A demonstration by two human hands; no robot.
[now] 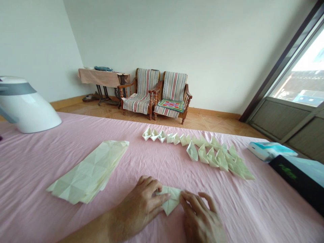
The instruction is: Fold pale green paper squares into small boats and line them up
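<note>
While both hands, left (143,202) and right (199,216), press fingertips onto a partly folded paper piece (170,199) on the pink-clothed table (37,202), finished paper boats (202,152) lie in rows beyond.

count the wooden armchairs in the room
2. One armchair stands against the far wall beside the side table; the other armchair is right next to it, with a colourful cushion on its seat. None seem hidden.
</note>
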